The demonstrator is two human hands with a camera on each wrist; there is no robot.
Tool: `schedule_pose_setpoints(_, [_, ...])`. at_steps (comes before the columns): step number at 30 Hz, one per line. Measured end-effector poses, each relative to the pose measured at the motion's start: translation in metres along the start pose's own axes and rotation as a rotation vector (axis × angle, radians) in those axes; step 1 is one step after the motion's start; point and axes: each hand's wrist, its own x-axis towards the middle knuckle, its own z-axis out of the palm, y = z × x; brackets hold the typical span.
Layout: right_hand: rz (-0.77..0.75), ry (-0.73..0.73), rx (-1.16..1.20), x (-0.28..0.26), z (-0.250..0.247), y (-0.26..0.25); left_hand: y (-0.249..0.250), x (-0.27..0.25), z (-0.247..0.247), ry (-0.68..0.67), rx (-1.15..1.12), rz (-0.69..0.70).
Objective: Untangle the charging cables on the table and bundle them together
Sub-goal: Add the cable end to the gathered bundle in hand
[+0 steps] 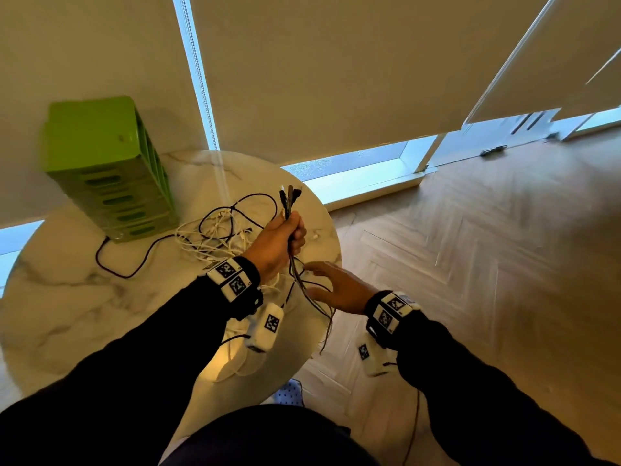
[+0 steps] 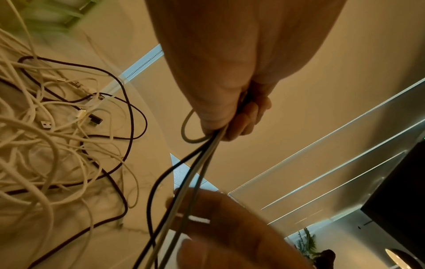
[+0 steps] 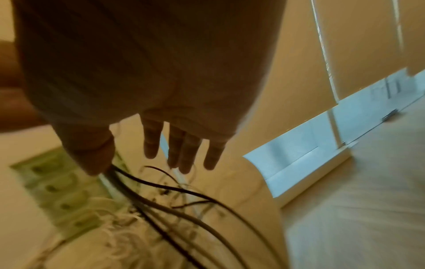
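Note:
My left hand (image 1: 285,237) grips a bunch of dark and grey cables (image 1: 289,200) above the round marble table (image 1: 67,297), plug ends sticking up past the fist. In the left wrist view the fingers (image 2: 248,116) curl round those cables (image 2: 197,163), which trail down. My right hand (image 1: 331,285) is below and to the right, fingers (image 3: 184,151) spread straight, the hanging strands (image 3: 184,209) running under the thumb, which touches them. A tangle of white and black cables (image 1: 218,233) lies on the table left of my left hand, also visible as a heap (image 2: 57,136).
A green slotted box (image 1: 111,169) stands at the table's back left, a black cord (image 1: 124,264) running from it. The table edge (image 1: 336,237) is just right of my hands, with wood floor (image 1: 487,247) beyond. Blinds cover the windows behind.

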Motion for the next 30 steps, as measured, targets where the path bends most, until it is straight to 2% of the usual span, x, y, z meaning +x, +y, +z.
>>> schedule_pose_setpoints(3, [-0.096, 0.019, 0.050, 0.010, -0.001, -0.037, 0.001, 0.002, -0.007, 0.063, 0.054, 0.018])
schedule_pose_setpoints(9, [-0.086, 0.095, 0.260, 0.013, -0.013, -0.048, 0.011, 0.004, -0.024, 0.118, 0.070, 0.070])
schedule_pose_setpoints(13, [-0.077, 0.262, 0.149, 0.015, -0.021, -0.039, 0.008, 0.007, -0.033, 0.164, 0.145, 0.085])
schedule_pose_setpoints(17, [-0.050, 0.315, 0.084, 0.021, -0.025, -0.027, 0.007, 0.006, -0.039, 0.166, 0.278, 0.045])
schedule_pose_setpoints(19, [0.041, 0.342, 0.021, 0.022, -0.032, -0.015, 0.007, 0.006, -0.041, 0.171, 0.378, 0.026])
schedule_pose_setpoints(21, [0.236, 0.297, -0.056, 0.022, -0.039, 0.014, 0.011, 0.007, -0.044, 0.186, 0.370, 0.016])
schedule_pose_setpoints(22, [0.350, 0.214, -0.092, 0.019, -0.042, 0.029, 0.014, 0.008, -0.045, 0.186, 0.301, 0.006])
schedule_pose_setpoints(23, [0.462, 0.065, -0.139, 0.016, -0.042, 0.042, 0.018, 0.008, -0.046, 0.174, 0.206, -0.008])
schedule_pose_setpoints(25, [0.594, -0.252, -0.272, 0.005, -0.038, 0.054, 0.027, 0.009, -0.048, 0.133, 0.038, -0.037])
schedule_pose_setpoints(26, [0.602, -0.339, -0.306, 0.003, -0.035, 0.054, 0.030, 0.009, -0.047, 0.116, -0.013, -0.048])
schedule_pose_setpoints(27, [0.563, -0.356, -0.262, 0.003, -0.032, 0.046, 0.032, 0.009, -0.045, 0.101, -0.046, -0.060])
schedule_pose_setpoints(30, [0.248, -0.148, -0.070, 0.019, -0.022, 0.004, 0.034, 0.008, -0.035, 0.048, -0.073, -0.090])
